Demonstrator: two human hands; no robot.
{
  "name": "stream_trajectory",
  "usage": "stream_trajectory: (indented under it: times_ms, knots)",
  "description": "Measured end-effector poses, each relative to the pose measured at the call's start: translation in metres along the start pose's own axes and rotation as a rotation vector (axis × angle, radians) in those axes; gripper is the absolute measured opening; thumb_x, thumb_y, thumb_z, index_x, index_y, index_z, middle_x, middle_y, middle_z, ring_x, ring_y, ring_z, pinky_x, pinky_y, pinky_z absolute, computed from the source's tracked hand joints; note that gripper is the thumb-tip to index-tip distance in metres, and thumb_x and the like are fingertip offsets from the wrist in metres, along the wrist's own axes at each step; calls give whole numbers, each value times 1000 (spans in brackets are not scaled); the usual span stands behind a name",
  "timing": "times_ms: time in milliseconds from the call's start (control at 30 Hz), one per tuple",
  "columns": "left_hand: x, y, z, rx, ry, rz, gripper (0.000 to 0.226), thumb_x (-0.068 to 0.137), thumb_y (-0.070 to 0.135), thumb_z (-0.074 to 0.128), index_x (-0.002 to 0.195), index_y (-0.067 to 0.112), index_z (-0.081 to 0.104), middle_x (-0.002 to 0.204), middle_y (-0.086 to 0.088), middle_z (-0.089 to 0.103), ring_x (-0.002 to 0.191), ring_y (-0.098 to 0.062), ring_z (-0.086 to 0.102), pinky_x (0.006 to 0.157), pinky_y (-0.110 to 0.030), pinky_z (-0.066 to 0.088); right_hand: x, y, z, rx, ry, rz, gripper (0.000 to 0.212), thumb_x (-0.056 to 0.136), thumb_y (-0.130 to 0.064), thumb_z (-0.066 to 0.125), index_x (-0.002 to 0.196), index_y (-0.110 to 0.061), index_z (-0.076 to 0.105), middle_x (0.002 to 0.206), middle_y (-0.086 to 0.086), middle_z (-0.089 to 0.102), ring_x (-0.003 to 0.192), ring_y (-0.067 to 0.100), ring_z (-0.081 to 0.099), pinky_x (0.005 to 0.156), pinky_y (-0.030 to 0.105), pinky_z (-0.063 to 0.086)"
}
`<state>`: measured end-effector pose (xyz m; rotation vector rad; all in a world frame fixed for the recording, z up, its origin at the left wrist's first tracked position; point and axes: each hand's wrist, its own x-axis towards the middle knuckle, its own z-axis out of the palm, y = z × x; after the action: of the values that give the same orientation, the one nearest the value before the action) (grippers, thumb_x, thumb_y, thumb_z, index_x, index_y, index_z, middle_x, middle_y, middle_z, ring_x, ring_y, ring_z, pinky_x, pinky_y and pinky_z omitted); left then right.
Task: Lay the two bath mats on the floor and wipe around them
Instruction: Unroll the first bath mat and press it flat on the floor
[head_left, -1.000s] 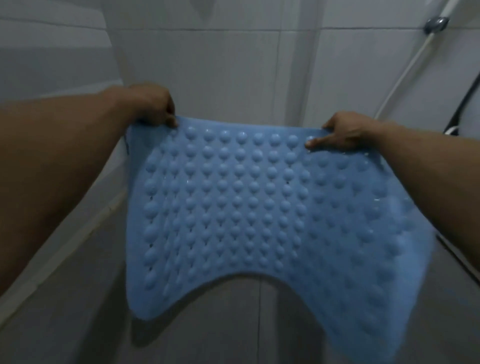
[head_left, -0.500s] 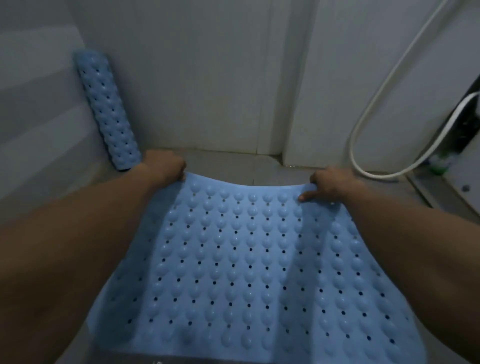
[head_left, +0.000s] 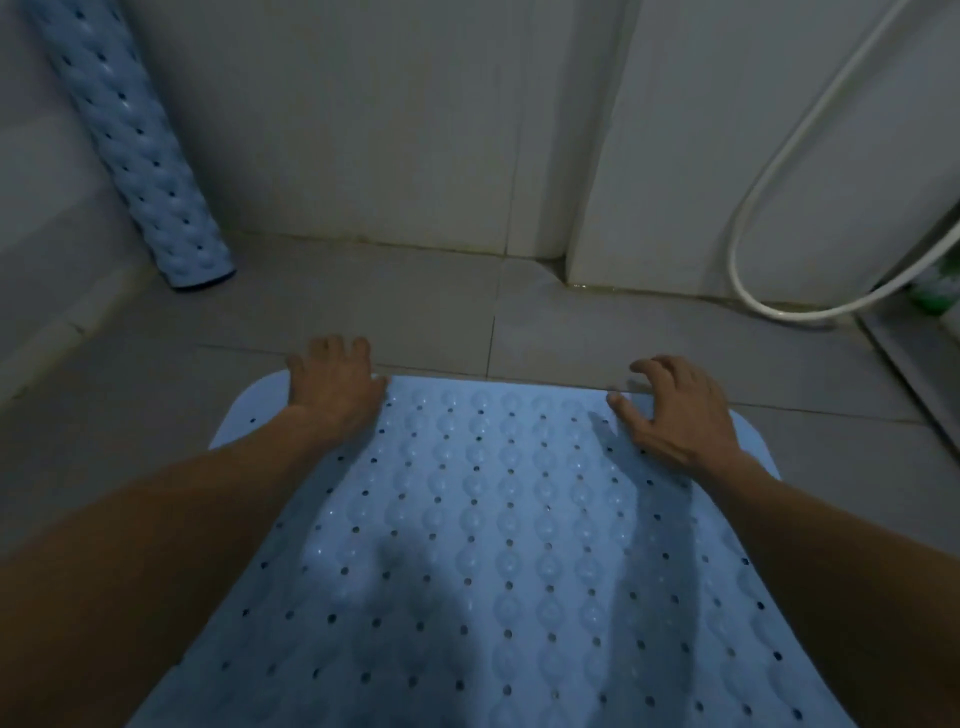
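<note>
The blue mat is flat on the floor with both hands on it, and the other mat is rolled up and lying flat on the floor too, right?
Not quite. The rolled mat isn't lying flat: in the head view it stands on end in the corner, leaning against the wall. The rest is right: the blue mat is spread on the floor, with the left hand and right hand on its far edge.

- We see a pale blue bath mat (head_left: 498, 545), patterned with rows of raised bumps and small dark holes.
- We see a second, rolled mat (head_left: 137, 150), the same pale blue with dark holes.
- The floor (head_left: 415, 317) tiles are grey; the wall (head_left: 363, 114) is off-white.
- The hose (head_left: 769, 171) is white.
</note>
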<state>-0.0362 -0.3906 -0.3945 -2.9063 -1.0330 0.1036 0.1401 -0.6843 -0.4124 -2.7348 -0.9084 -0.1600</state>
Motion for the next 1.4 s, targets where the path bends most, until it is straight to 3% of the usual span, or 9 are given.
stream_trajectory:
  times_ms: [67, 133, 233, 433, 667, 1000, 1233, 1400]
  knots:
    - [-16, 14, 27, -82, -107, -1, 76, 94, 66, 18, 153, 19, 11, 159, -16, 11, 146, -37, 10, 112, -65, 9, -22, 6, 15, -17, -39, -7, 67, 92, -71, 32, 144, -32, 45, 155, 8, 37, 143, 29, 32, 119, 48, 21]
    - [-30, 26, 46, -146, -189, -22, 84, 86, 77, 4, 154, 29, -7, 162, -8, -12, 148, -35, -9, 111, -67, -5, -40, 10, 30, -36, -154, 59, 67, 94, -74, 22, 153, -44, 27, 167, 1, 12, 154, 25, 7, 123, 50, -1]
    - [-41, 39, 60, -202, -235, -60, 87, 78, 82, -3, 150, 35, -17, 158, -2, -28, 147, -32, -21, 110, -68, -12, -54, 9, 44, -54, -266, 200, 71, 90, -79, 6, 155, -52, 0, 168, -6, -13, 154, 25, -15, 120, 54, -15]
    - [-12, 44, 95, -216, -175, -73, 90, 71, 82, -15, 149, 37, -22, 157, 0, -31, 145, -28, -26, 109, -65, -19, -35, 32, 71, -71, -271, 249, 73, 86, -82, -3, 153, -54, -5, 168, -8, -14, 154, 25, -15, 120, 57, -13]
    - [38, 63, 89, -193, -119, -26, 85, 77, 83, -7, 150, 39, -16, 160, 3, -24, 147, -26, -21, 111, -65, -15, 1, 51, 82, -38, -219, 292, 75, 83, -84, -3, 153, -56, -4, 168, -8, -11, 154, 25, -14, 120, 59, -12]
    - [33, 74, 74, -181, -83, -31, 88, 72, 86, -8, 150, 45, -10, 162, 7, -16, 149, -23, -14, 114, -60, -14, 4, 58, 88, 7, -237, 277, 72, 91, -76, 4, 157, -47, -2, 168, -3, -15, 153, 29, -17, 118, 62, -12]
    - [38, 67, 66, -192, -256, -30, 89, 74, 89, 2, 149, 44, -13, 159, 8, -24, 148, -24, -20, 113, -60, -16, 3, 48, 70, 4, -262, 267, 73, 90, -78, 4, 156, -49, -3, 167, -3, -17, 153, 30, -19, 117, 62, -15]
    - [17, 39, 69, -160, -306, 116, 81, 85, 79, 5, 150, 37, -16, 158, 3, -27, 147, -20, -23, 117, -54, -14, 10, 39, 55, -61, -429, 301, 73, 91, -77, 7, 156, -46, -8, 166, -1, -23, 152, 31, -21, 118, 61, -14]
